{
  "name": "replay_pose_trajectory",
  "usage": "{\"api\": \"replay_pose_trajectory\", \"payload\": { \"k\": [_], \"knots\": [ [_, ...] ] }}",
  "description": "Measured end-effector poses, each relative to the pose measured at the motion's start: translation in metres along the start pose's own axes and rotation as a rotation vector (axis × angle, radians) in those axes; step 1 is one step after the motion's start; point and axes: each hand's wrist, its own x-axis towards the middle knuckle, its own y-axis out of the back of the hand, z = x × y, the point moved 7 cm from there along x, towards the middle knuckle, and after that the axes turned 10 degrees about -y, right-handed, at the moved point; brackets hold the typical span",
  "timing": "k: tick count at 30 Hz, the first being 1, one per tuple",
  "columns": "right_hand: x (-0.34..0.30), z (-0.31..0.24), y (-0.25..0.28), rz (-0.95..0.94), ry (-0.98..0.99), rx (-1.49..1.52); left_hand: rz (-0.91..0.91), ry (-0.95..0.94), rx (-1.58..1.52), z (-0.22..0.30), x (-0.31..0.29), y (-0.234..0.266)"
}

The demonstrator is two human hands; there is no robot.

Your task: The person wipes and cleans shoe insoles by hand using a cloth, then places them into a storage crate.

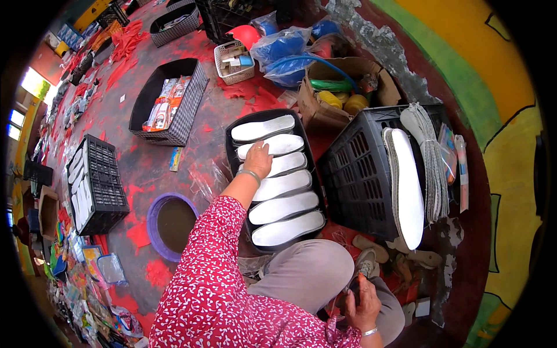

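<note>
Several white shoe insoles (282, 209) lie side by side in a black tray (318, 184) in front of me. My left hand (259, 159) reaches over the tray, its fingers bent around the near part of the second insole from the far end (285, 144). My right hand (364, 304) is held by my knee at the lower right, fingers apart, with nothing visible in it. A black plastic crate (357, 174) stands right of the tray. On its edge rest a stack of white insoles (407, 188) and a tied bundle of grey insoles (428, 156).
A purple basin (152, 227) of murky liquid stands at left. Beyond it are a black crate of insoles (107, 187) and a checked bin with packets (196, 107). A cardboard box (318, 104) and white basket (237, 75) stand ahead. Shoes (371, 248) lie by my foot; a wall rises at right.
</note>
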Motion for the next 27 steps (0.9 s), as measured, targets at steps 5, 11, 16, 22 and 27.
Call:
{"api": "replay_pose_trajectory", "payload": {
  "k": [5, 11, 16, 22, 27],
  "knots": [
    [0.0, -0.001, 0.0, -0.011, 0.0, -0.001, -0.208, 0.111, 0.086, 0.019, -0.018, -0.012],
    [0.001, 0.0, 0.0, -0.014, 0.0, 0.001, -0.367, 0.236, 0.147, 0.011, -0.017, -0.011],
    [-0.004, 0.002, 0.001, -0.025, -0.033, 0.016, -0.427, 0.215, 0.102, 0.005, -0.018, -0.018],
    [-0.006, -0.003, 0.01, 0.008, -0.019, 0.066, -0.512, 0.217, 0.066, 0.003, -0.014, -0.012],
    [-0.017, -0.003, 0.014, 0.048, -0.018, 0.07, -0.036, -0.034, 0.084, 0.045, -0.004, 0.032]
  ]
}}
